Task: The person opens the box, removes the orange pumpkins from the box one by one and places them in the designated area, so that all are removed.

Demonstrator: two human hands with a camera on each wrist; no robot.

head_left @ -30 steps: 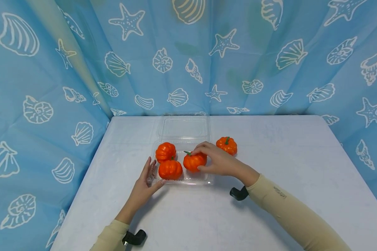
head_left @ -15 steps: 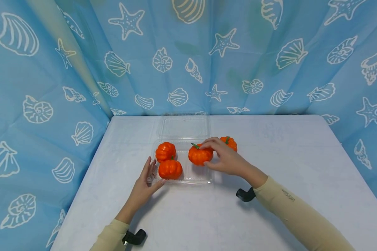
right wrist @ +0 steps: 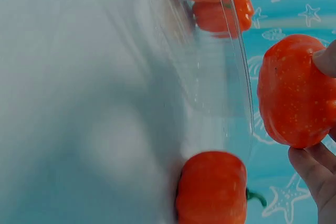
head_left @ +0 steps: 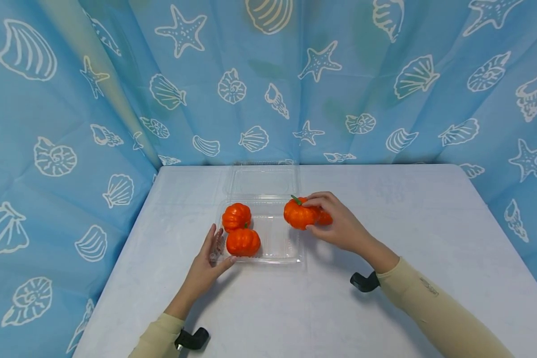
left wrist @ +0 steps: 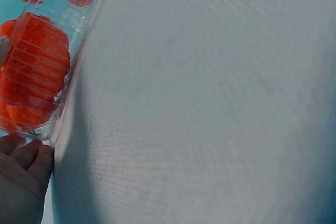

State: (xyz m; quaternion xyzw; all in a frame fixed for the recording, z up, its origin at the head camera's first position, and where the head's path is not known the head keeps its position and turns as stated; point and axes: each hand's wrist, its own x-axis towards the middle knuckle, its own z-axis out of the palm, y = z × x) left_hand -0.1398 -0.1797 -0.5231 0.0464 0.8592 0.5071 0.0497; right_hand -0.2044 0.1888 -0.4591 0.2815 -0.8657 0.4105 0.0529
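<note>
My right hand [head_left: 340,223] grips an orange toy pumpkin [head_left: 299,214] with a green stem, over the right edge of a clear plastic clamshell box [head_left: 277,260]. In the right wrist view the held pumpkin [right wrist: 294,90] is lifted beside the box wall [right wrist: 226,93]. Another pumpkin [head_left: 325,217] lies on the table right of the box, mostly hidden by that hand and its load. Two more, a rear pumpkin [head_left: 236,217] and a front pumpkin [head_left: 243,242], sit in the box's left half. My left hand [head_left: 206,271] rests with extended fingers at the box's front left corner.
The box's transparent lid [head_left: 264,181] lies folded back toward the table's far edge. A white cloth covers the table [head_left: 407,214]. Blue shell-patterned curtains [head_left: 268,99] hang behind it and at the sides.
My right hand has raised the pumpkin from the box's right half and carried it right and back, toward the pumpkin on the table. The left hand has stayed at the box corner.
</note>
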